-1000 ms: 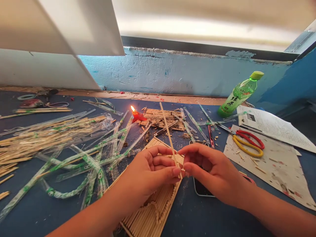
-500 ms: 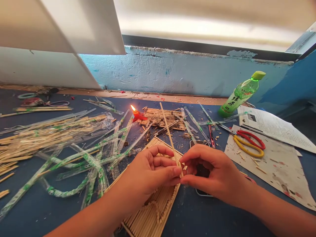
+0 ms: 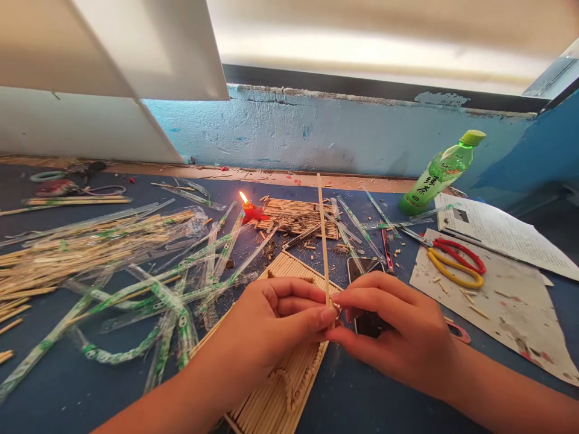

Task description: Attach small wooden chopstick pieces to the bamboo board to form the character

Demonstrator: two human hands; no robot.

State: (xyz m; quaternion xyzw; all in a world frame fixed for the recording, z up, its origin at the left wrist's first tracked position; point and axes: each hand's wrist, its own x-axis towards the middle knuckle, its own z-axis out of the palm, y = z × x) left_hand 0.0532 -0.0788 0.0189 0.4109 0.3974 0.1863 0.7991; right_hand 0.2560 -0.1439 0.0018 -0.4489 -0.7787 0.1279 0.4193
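Both hands, the left hand point(image 3: 271, 322) and right hand point(image 3: 398, 331), pinch the lower end of one thin bamboo stick point(image 3: 322, 241), standing nearly upright above the stick mat point(image 3: 275, 392), with the lit candle point(image 3: 249, 210) beyond it.

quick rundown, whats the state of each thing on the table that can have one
candle: lit, flame burning
green bottle: capped, leaning against the wall
scissors: lying flat on paper, blades closed
phone: screen dark, partly under the right hand
thin stick: upright, pinched at its lower end
left hand: closed on the thin stick
right hand: closed on the thin stick
stick mat: flat under the hands
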